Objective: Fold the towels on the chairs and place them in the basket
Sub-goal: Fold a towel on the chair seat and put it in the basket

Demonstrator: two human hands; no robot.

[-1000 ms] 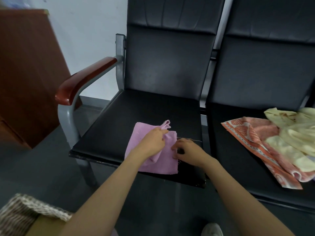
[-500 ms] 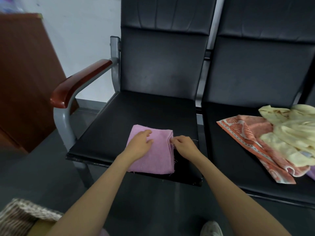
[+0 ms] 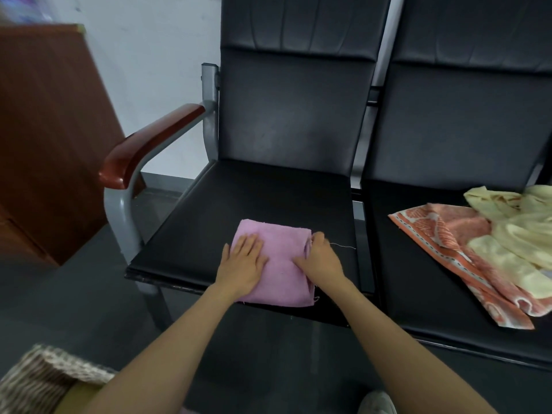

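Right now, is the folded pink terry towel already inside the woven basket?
No, the folded pink towel lies on the black padded chair seat, apart from the woven basket.

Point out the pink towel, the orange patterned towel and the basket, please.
pink towel [image 3: 279,239]: head view, bare centre of its top layer.
orange patterned towel [image 3: 433,227]: head view, its flat uncovered left part.
basket [image 3: 37,379]: head view, woven wall, bottom left.

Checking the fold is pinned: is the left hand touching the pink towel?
Touching: head view shows the left hand lying flat on the pink towel.
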